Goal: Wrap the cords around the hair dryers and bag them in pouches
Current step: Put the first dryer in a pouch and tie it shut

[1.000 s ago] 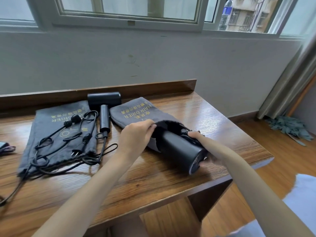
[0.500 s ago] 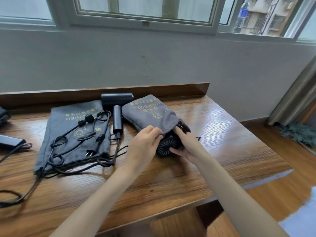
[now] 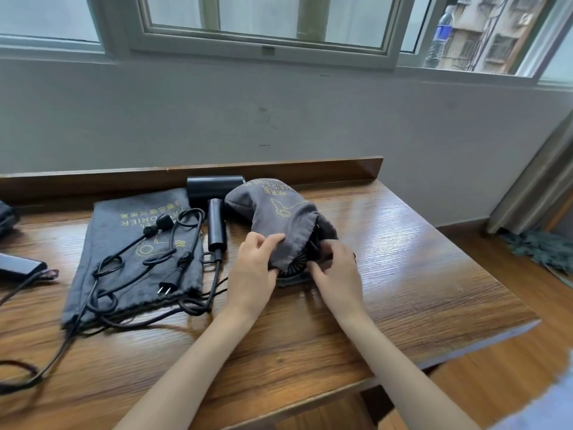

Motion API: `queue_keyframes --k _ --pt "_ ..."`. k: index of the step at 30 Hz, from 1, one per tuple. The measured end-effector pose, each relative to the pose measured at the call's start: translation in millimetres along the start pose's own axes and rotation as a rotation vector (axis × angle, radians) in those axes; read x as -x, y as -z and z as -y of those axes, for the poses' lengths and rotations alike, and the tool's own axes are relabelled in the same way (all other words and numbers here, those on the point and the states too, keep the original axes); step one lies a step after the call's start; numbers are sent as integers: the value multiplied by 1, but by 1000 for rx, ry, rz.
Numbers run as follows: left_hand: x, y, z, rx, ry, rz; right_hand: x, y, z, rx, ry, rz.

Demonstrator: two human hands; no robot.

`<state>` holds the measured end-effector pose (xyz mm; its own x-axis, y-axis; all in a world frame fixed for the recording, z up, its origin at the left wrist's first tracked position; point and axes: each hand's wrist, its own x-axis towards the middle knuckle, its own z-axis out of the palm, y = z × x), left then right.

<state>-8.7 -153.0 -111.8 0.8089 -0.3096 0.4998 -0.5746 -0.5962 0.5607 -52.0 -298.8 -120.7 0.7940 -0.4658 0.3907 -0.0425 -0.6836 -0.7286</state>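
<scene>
While half-pouched, dryer beside right hand

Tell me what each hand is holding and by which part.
Left hand pinches the grey pouch by its mouth rim; right hand grips the opposite rim.

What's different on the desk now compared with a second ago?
The hair dryer slid deeper into the pouch; only its rear grille shows now. The right hand left the dryer's end and joined the left hand pinching the pouch's mouth. The second dryer, its loose cord and the flat pouch stayed put.
</scene>
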Motion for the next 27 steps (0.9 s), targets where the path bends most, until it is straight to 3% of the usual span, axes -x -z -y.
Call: queue_keyframes --k 3,6,9,14,24,27 --pt "1 1 -1 -2 -2 -57 -10 13 -5 17 99 -153" --pt "1 -1 -3 -111 -114 -98 -33 19 -4 -208 -47 9" --pt "-8 -9 -3 -145 -218 -26 -45 17 -1 -240 -81 50" --pt "-17 -22 -4 -133 -114 35 -39 24 -6 -479 -143 -122" --pt "-51 -27 -10 -199 19 -62 -25 33 -29 -401 -250 178" --pt "-62 -28 -4 -116 4 -35 -24 35 -38 -296 -250 237"
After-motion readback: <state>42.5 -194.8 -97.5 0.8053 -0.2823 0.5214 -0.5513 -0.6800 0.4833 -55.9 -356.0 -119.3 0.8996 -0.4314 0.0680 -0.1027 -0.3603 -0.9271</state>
